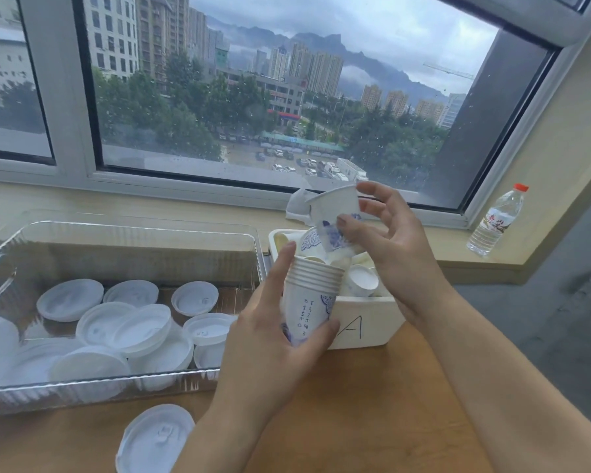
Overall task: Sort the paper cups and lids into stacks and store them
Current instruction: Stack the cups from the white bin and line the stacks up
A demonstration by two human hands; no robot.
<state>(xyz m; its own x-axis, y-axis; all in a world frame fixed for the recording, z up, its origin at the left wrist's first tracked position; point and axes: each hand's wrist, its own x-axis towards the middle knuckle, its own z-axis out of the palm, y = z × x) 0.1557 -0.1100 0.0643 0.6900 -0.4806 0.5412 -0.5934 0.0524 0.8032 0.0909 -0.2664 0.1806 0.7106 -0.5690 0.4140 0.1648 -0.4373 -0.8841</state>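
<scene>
While my left hand [273, 322] wraps around a nested stack of paper cups [309, 298], held upright with its ribbed rims on top, my right hand [386, 240] pinches a single paper cup [335, 220] between thumb and fingertips just above it. That cup is thin white paper with blue printed patterns, tapered, tilted with its mouth up and to the left and its base toward the stack. Behind both sits a white box [362, 329] marked "A", with more cups lying loose inside. Left of it, a clear ridged plastic bin [123, 384] holds round white lids [144, 329], and one lid [156, 438] lies on the wooden table [355, 421]. A water bottle [495, 220] stands on the sill by the window.
</scene>
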